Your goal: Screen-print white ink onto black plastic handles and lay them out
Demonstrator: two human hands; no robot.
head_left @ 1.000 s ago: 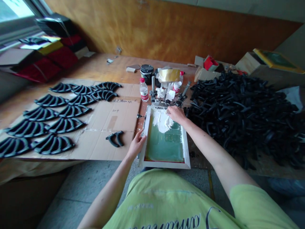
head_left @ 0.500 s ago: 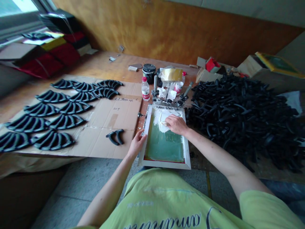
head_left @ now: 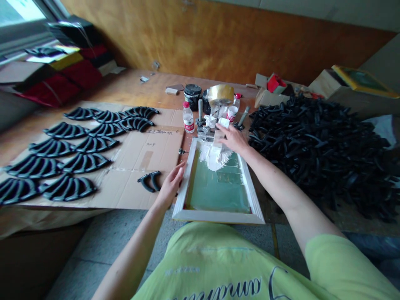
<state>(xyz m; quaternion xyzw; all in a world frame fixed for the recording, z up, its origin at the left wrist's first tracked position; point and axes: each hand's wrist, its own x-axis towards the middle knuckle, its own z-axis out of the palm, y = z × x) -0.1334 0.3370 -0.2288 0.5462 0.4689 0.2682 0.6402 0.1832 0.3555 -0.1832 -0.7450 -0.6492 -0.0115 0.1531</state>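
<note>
A screen-printing frame (head_left: pixel 218 216) with a pale rim and green mesh lies in front of me, white ink (head_left: pixel 215 156) spread at its far end. At its left rail is my left hand (head_left: pixel 171 183), fingers extended and thumb apart; whether it touches the rail is hard to see. Over the far end reaches my right hand (head_left: pixel 233 139), its fingers stretched out beside a pale upright scraper (head_left: pixel 218 138). No firm grip on the scraper shows. To the left, two black curved handles (head_left: pixel 150 181) lie on the cardboard (head_left: pixel 125 191).
Rows of black curved handles (head_left: pixel 68 187) cover the cardboard's left part. A large heap of similar black pieces (head_left: pixel 318 154) lies right. Behind the frame stand a red-capped bottle (head_left: pixel 188 118), a dark tub (head_left: pixel 193 96), a tape roll (head_left: pixel 221 95) and metal clamps (head_left: pixel 204 130).
The frame's near end has risen toward me. My right hand has moved away to the far end, its fingers spreading from their pinch. My left hand has shifted slightly left.
</note>
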